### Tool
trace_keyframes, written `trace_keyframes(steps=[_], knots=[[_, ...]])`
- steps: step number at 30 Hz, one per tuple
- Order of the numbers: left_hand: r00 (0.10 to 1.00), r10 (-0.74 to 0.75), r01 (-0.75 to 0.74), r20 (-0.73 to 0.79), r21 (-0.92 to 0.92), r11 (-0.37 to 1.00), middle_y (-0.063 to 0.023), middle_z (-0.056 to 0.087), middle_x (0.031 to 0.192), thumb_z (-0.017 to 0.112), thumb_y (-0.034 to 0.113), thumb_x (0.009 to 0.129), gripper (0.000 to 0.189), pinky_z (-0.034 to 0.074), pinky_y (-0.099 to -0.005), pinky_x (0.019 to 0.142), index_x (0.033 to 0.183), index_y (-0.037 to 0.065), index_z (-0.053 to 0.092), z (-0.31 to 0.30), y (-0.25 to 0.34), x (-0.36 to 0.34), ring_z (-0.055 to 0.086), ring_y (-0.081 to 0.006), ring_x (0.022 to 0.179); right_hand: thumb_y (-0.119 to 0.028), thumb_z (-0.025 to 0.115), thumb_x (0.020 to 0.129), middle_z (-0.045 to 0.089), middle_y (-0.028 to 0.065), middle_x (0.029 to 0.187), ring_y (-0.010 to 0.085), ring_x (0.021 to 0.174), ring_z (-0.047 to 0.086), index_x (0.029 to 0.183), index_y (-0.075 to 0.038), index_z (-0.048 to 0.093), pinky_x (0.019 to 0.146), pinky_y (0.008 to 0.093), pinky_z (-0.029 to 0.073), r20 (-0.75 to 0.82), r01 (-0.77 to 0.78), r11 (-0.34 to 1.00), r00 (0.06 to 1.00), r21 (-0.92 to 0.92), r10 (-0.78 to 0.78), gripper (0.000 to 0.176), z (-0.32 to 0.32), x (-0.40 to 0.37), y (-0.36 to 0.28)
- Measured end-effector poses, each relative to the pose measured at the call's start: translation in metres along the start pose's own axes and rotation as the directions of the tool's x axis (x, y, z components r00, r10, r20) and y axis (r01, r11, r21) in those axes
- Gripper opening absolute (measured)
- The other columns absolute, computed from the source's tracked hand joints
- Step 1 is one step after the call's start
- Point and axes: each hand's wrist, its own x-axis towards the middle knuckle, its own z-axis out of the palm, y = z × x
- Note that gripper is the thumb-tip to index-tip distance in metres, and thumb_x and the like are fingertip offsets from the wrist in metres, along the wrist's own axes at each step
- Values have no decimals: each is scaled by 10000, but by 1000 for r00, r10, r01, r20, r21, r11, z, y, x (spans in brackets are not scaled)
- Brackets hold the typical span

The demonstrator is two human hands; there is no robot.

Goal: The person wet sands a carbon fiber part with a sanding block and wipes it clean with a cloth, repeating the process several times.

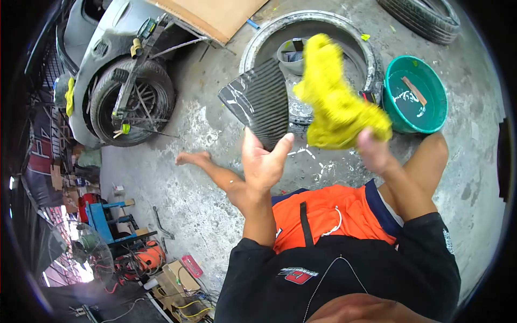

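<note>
My left hand (263,161) is closed on the lower edge of a dark, glossy panel with ridged grooves (264,99), thumb on its near face. My right hand (374,153), slightly blurred, grips a bright yellow cloth (336,102) that hangs up and away to the left of the fingers. The cloth is apart from the panel, to its right. Behind both lies a large tire (318,17) on the floor, with a small pale bucket (291,65) inside its ring. The cloth covers part of the tire.
A green basin (389,102) of water with a wooden-looking stick (414,90) in it stands right of the tire. Another tire (425,19) lies at the upper right. A car wheel (134,102) is at left; a fan (81,250) and tools fill the lower left.
</note>
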Motion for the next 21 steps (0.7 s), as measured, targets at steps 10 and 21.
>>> trace_keyframes(steps=[10, 21], knots=[[801, 323, -577, 504, 506, 641, -196, 649, 1035, 670, 30, 733, 378, 441, -484, 897, 1107, 21, 620, 34, -26, -4, 605, -418, 959, -314, 698, 780, 327, 60, 1593, 473, 1445, 250, 1465, -259, 479, 1116, 660, 212, 123, 332, 560, 918, -759, -377, 722, 22, 23, 4], [937, -38, 84, 348, -117, 990, -163, 584, 1276, 721, -27, 814, 628, 400, -338, 1063, 1354, -87, 405, 34, 7, -40, 543, -211, 1223, -424, 433, 1031, 660, 116, 1242, 233, 1130, 632, 1307, -1, 560, 1023, 388, 465, -363, 39, 759, 894, 650, 264, 521, -50, 58, 8]])
